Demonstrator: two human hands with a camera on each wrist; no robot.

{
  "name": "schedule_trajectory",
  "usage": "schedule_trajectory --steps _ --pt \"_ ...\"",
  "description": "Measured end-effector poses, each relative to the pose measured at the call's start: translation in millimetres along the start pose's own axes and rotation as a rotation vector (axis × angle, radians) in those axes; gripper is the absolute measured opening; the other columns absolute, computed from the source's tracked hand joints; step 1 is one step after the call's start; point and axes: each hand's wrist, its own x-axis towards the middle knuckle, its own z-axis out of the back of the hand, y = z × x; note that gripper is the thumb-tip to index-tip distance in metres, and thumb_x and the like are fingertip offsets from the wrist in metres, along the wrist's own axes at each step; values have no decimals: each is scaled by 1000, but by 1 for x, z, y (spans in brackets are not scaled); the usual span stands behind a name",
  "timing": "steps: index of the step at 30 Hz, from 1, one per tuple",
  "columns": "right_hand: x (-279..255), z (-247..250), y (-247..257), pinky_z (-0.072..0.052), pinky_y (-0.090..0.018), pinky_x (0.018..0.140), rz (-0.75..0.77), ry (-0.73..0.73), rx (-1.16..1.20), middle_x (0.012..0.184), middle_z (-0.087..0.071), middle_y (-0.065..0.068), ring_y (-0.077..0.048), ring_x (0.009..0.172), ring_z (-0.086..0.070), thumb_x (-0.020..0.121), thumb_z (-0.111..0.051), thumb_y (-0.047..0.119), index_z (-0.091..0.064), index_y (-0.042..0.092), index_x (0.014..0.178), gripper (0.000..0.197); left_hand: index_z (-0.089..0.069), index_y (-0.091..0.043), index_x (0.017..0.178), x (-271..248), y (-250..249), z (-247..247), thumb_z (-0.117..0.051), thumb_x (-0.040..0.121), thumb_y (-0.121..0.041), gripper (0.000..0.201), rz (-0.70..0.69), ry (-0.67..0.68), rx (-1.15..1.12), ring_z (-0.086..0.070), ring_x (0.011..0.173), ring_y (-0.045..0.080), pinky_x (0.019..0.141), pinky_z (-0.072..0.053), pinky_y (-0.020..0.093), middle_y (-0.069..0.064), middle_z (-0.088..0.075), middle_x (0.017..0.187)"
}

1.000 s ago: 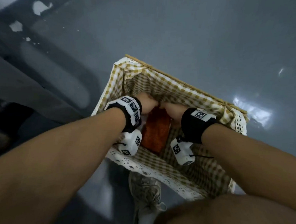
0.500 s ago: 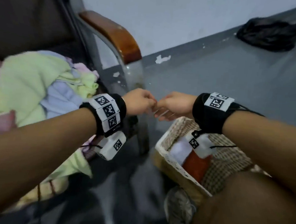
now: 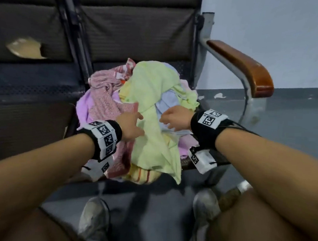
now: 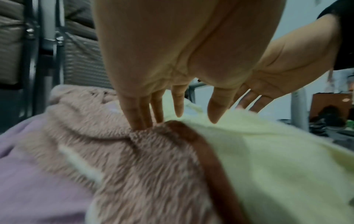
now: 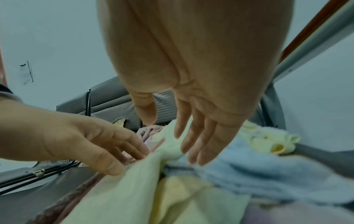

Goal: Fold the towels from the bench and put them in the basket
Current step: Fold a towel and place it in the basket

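Both grips are wide, holding nothing: the left hand [image 3: 129,122] brushes the fuzzy pink towel [image 4: 122,159], the right hand [image 3: 174,117] hovers over the pale green terry towel [image 3: 152,94] heaped between them on the desk [image 3: 31,94]. Best pinch one green corner each, lifting clear.

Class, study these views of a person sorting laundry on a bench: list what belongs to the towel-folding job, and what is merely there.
Belongs to the job:
- light green towel
- pink fuzzy towel
- blue towel
- lilac towel
- left hand and right hand, both over the pile
- bench

Just there:
- wooden armrest
- shoes
- wall
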Motion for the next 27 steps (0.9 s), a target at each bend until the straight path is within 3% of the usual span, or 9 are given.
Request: schedule_trajectory --steps 4,7,10,13,15,18,20,24,27 --pt "27 -23 5 -53 -42 95 -1 -45 -145 118 -65 -15 -31 103 -66 89 -67 45 -63 0 121 55 -53 -19 136 15 18 -21 -72 82 -45 63 37 -55 -81 -58 113 25 83 -41 27 6 -61 128" --pt "41 -31 9 -52 -37 97 40 -98 -192 124 -66 -10 -26 110 -65 87 -68 33 -63 7 128 48 -61 -24 124 29 17 -23 -71 82 -36 45 54 -117 -193 -63 106 20 81 -43 24 -1 -67 117" --pt "47 -32 12 -52 -29 85 119 -106 -105 111 -70 -5 -21 100 -65 90 -60 21 -69 12 124 36 -54 -22 129 37 18 -19 -67 81 -32 51 87 -158 -247 -61 106 21 83 -44 28 -3 -64 111" --pt "41 -23 15 -52 -27 77 193 -176 167 93 -72 1 -11 81 -65 92 -60 13 -75 14 103 19 -33 -16 145 40 11 -8 -69 71 -34 84 71 -280 -290 -51 123 31 100 -45 40 11 -53 132" --pt "31 -17 15 -50 -26 71 219 -198 379 82 -70 2 -9 71 -63 91 -62 5 -72 17 93 15 -27 -13 150 36 -2 3 -67 65 -34 97 52 -291 -562 -47 126 30 105 -42 42 9 -49 135" --pt "13 -10 10 -58 -28 81 237 -74 599 99 -73 -8 -17 85 -69 93 -63 -1 -70 9 110 21 -61 -5 101 26 -23 16 -57 54 -28 53 115 -199 -1137 -56 88 27 84 -46 39 7 -60 91" --pt "5 -7 6 -59 -27 85 247 22 617 107 -73 -10 -17 90 -70 93 -62 -3 -68 7 117 26 -61 -7 68 15 -29 17 -58 52 -21 21 108 -90 -1296 -53 65 28 66 -43 37 8 -59 63" --pt "5 0 9 -58 -30 65 225 -76 546 84 -73 -9 -20 71 -68 93 -58 4 -70 8 99 15 -67 -17 64 7 -31 12 -63 52 -21 14 33 -208 -1124 -59 72 24 69 -43 37 2 -65 69" --pt "17 6 7 -55 -36 72 311 -303 342 94 -66 -10 -23 76 -65 90 -62 17 -54 22 122 33 -69 -24 86 -2 -23 12 -55 53 -15 36 -93 -280 -992 -62 76 22 70 -51 37 0 -68 80"
